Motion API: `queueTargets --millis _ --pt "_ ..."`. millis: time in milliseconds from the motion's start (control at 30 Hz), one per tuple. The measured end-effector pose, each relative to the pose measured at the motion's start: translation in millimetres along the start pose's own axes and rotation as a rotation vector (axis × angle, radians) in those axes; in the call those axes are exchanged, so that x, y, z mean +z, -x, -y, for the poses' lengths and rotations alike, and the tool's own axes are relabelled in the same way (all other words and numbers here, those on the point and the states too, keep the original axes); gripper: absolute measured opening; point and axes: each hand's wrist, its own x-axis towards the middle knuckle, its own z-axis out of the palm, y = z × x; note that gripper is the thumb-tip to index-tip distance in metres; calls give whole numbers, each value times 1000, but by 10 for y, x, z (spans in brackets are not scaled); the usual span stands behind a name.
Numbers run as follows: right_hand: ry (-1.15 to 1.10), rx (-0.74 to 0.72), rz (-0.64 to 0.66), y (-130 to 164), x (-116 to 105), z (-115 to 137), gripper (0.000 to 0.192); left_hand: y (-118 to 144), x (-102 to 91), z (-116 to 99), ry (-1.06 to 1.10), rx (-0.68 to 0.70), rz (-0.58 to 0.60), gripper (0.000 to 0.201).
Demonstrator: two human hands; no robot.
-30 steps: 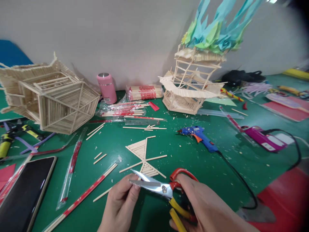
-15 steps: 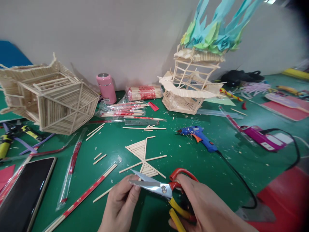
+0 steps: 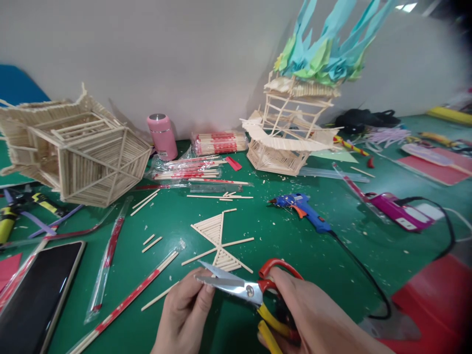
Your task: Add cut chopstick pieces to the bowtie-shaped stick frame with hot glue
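Observation:
My right hand grips the red and yellow handles of a pair of scissors at the bottom middle, blades slightly apart and pointing left. My left hand pinches something small at the blade tips; what it holds is hidden by the fingers and blade. Just beyond the blades lies a flat fan-shaped piece of glued wooden sticks on the green table. A loose stick lies left of my left hand.
A blue glue gun with a black cord lies right of centre, a purple one farther right. Two stick-built models stand at the back, with a pink flask, chopstick packs, a phone and pliers.
Almost nothing has moved: both hands and the scissors hold the same spot. The view has tilted slightly, so the table things sit a little differently in frame.

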Motion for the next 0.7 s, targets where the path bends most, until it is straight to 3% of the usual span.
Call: queueTargets --millis 233,433,600,700 --pt "4 16 61 30 -9 9 30 -33 -9 -3 -59 94 17 18" --pt "56 28 157 2 14 -16 24 -51 -22 -52 -115 164 10 16" --pt "44 38 181 -6 39 -37 26 -51 -26 -71 -88 171 9 17" --pt "-14 67 167 -32 44 -32 23 -45 -21 -41 -53 98 -2 16"
